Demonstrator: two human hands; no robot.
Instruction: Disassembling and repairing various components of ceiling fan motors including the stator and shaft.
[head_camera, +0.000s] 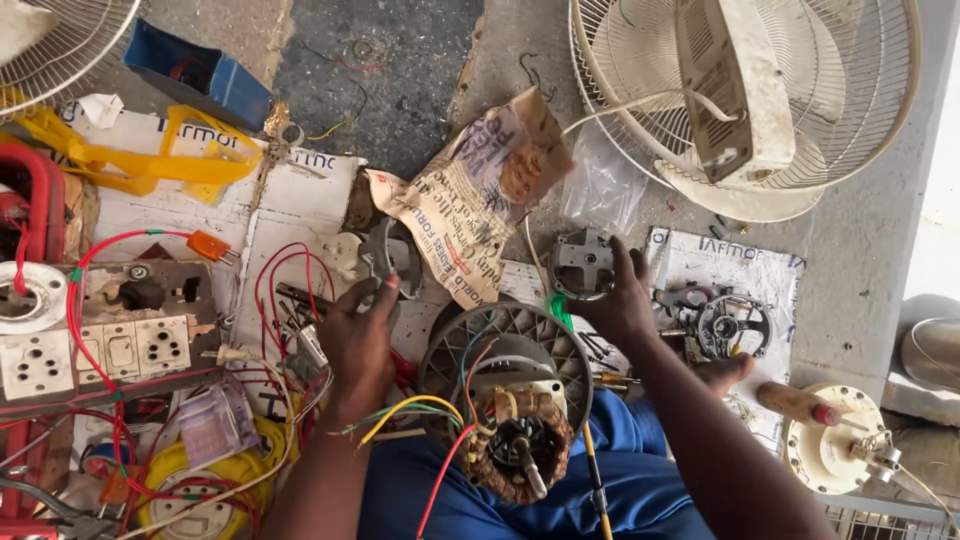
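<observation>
The fan motor (515, 440) sits in my lap against my blue trousers, copper winding and shaft turned up toward me, so both hands are free to work above it. Its grey ribbed housing (500, 345) lies just behind it, toward the floor, and the coloured leads, of which I count red, yellow, green and blue, spill to my left.

My left hand (358, 345) has its fingers closed around a small grey metal bracket (385, 255), lifted clear of the floor so I can turn it. My right hand (622, 300) is stretched out, fingertips pinched on the rim of a round grey end cap (583, 262), which rests on the floor beside a crumpled newspaper (470, 200).

Farther right lies one more round cap with a bearing (733, 325) on a white printed sheet (745, 260), and a wooden-handled screwdriver (800, 405) leans on a cream fan base (830, 450), within reach. A second, yellow-handled screwdriver (595, 480) rests against my leg.

At the floor's far edge I count two wire fan guards, one at the right (850, 100) and one at the left corner (60, 40). At the left edge sits a switchboard (110, 345) with two sockets and red wires.
</observation>
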